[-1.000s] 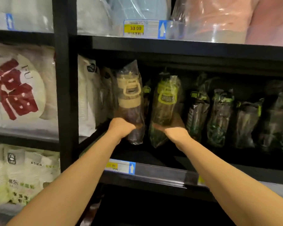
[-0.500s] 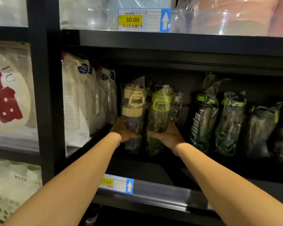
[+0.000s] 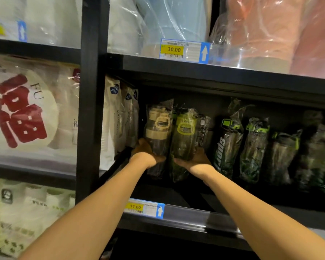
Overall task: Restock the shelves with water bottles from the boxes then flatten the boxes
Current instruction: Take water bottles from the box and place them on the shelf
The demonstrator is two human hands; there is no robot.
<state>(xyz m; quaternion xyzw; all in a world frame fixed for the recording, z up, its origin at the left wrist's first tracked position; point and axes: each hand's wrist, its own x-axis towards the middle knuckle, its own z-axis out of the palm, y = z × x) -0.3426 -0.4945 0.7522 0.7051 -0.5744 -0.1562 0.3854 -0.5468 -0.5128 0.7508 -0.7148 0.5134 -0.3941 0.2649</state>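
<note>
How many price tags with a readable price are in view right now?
2. The 30.00 tag is clipped to the upper shelf edge; the 17.00 tag sits on the lower shelf rail under the left hand. A blurred tag at far left is unreadable.

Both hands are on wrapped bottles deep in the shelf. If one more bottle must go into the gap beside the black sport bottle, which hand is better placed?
Probably the right hand: it holds the green-lidded bottle right beside that gap, next to the black sport bottle. The left hand grips the beige-lidded bottle farther away, by the white packs.

White packs (image 3: 111, 124) crowd just left of the left hand (image 3: 144, 156); wrapped bottles (image 3: 227, 147) block right of the right hand (image 3: 195, 162); bare shelf (image 3: 176, 196) lies below both.
</note>
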